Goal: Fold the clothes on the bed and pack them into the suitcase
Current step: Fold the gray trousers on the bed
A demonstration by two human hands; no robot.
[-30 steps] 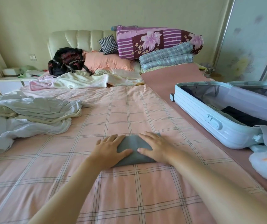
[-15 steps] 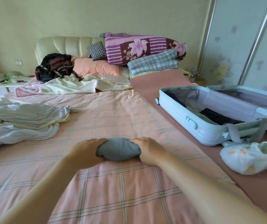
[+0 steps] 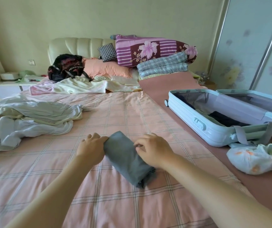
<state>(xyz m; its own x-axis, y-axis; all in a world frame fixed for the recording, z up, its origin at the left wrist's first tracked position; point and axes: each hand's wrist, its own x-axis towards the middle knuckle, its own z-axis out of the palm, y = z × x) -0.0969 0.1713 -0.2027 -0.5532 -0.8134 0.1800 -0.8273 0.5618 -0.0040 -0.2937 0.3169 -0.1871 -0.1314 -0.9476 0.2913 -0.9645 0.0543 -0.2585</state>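
Your left hand grips the far left end of the folded grey garment, fingers curled round it. Your right hand curls over its right side, pinching the cloth. The garment lies on the bed, near you. To the right, the suitcase lies open. A heap of pale clothes lies on the left.

Head-worn camera looks forward and down across bed.
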